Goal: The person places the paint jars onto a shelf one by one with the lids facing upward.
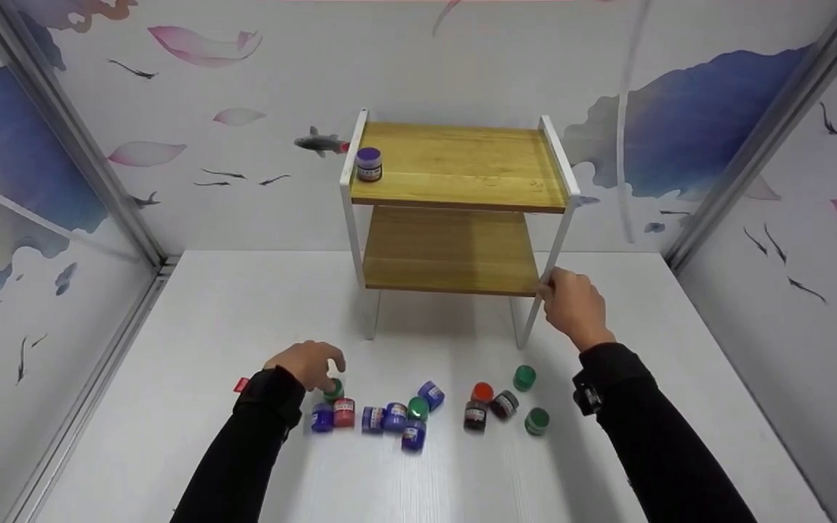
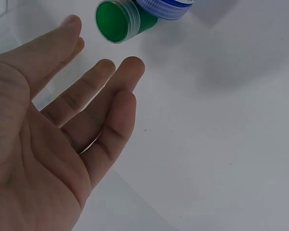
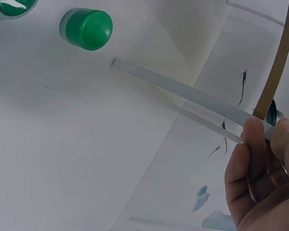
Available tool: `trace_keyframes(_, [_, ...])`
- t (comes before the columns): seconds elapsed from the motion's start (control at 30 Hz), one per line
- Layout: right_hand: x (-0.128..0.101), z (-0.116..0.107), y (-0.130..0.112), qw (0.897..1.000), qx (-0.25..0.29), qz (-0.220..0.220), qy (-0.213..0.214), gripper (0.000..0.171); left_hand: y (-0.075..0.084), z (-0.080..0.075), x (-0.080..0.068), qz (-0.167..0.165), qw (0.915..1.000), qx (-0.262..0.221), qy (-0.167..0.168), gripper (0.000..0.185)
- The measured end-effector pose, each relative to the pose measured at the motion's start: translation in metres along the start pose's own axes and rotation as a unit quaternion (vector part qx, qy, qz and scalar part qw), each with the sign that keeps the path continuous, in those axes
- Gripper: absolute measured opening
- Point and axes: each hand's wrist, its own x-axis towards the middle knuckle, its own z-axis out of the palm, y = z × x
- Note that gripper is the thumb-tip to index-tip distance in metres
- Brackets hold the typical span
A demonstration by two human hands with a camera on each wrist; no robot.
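two bare hands in black sleeves work over a white tabletop [image 1: 171, 450]. the left hand [image 1: 309, 363] hovers with its fingers [image 2: 111, 86] straight and spread, holding nothing, just beside a small green-capped paint jar [image 2: 118, 20] that lies on its side at the left end of a scattered row of jars; the wrist view shows a gap between fingertips and cap, and a blue-capped jar [image 2: 166, 7] touching the green one. the right hand [image 1: 571, 305] grips the white metal front right leg [image 3: 183, 91] of a two-tier wooden shelf rack [image 1: 462, 167], fingers curled round it near the lower shelf. one purple-capped jar [image 1: 368, 163] stands upright at the front left corner of the top shelf. more small jars, blue, red, orange, black and green, lie in a loose cluster [image 1: 426, 410] on the table between the arms, in front of the rack.
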Motion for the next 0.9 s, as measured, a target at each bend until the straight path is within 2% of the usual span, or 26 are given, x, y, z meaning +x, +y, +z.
trace_keyframes(0.17, [0.0,-0.001,0.0,1.0,-0.006,-0.004,0.007,0.02,0.001,0.01,0.004,0.014,0.9997,0.016,-0.012,0.045])
trace_keyframes(0.43, [0.0,0.001,0.0,1.0,-0.006,0.0,0.007,0.02,-0.006,0.025,0.017,0.051,0.9984,0.023,0.0,0.038])
trace_keyframes(0.9, [0.0,0.0,0.0,1.0,-0.004,-0.004,0.011,0.019,-0.005,0.03,0.019,0.077,0.9959,-0.004,0.047,0.028])
